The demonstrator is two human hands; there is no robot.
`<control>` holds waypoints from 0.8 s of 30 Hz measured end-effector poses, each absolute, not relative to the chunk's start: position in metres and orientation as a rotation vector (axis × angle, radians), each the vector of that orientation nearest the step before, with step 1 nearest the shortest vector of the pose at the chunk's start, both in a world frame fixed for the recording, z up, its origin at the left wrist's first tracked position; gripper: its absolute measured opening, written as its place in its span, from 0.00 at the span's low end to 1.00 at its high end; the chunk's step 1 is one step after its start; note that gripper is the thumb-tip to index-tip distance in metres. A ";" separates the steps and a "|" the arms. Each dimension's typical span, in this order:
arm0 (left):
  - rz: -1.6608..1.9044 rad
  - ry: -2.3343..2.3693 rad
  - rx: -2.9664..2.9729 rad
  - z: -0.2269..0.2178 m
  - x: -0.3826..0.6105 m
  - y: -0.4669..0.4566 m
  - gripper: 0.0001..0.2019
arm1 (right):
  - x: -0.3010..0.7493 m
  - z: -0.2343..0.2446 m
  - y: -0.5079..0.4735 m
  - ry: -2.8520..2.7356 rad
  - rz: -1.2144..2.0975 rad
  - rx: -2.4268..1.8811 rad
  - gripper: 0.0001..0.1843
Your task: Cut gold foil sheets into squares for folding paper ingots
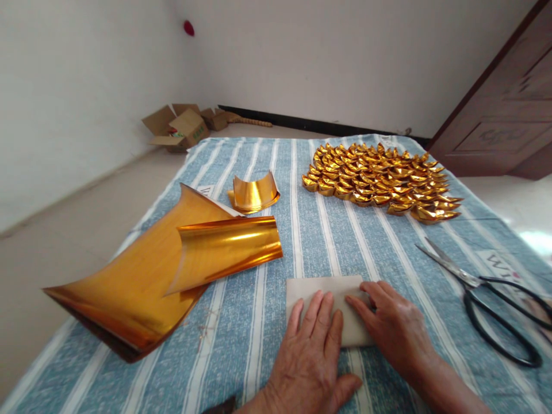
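Note:
A pale, squarish folded sheet of paper [323, 286] lies on the striped cloth in front of me. My left hand [313, 351] rests flat on it, fingers stretched forward and thumb out to the side. At the paper's right edge, my right hand [394, 322] grips it, thumb on top and the other fingers curled at the far right corner. Some of those fingertips are hidden. To the left lie large sheets of gold foil paper [142, 276], with a smaller curled gold sheet [233, 247] on top. A short stack of curved gold pieces [255, 194] sits behind them.
Rows of folded gold paper ingots [371, 175] cover the table's far right. Black-handled scissors [472, 280] lie partly opened at the right. Blue-and-white striped cloth [233, 322] covers the table. Open cardboard boxes [187, 126] stand on the floor beyond; a brown door [500, 109] is at right.

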State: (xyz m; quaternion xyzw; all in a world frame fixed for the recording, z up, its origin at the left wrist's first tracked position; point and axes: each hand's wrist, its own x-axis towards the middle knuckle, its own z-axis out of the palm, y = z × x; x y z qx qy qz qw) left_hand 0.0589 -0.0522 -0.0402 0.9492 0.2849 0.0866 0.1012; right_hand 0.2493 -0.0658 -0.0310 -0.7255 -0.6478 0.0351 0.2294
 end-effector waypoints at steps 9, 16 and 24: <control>0.002 0.851 2.749 -0.024 0.061 -0.050 0.39 | 0.246 -0.032 -0.069 -1.846 -0.098 -1.967 0.41; -0.134 0.877 2.625 -0.016 0.065 -0.050 0.41 | 0.240 -0.023 -0.070 -2.048 -0.306 -1.839 0.25; -0.102 0.857 2.598 -0.015 0.065 -0.050 0.44 | 0.239 -0.027 -0.075 -2.357 -0.166 -1.618 0.06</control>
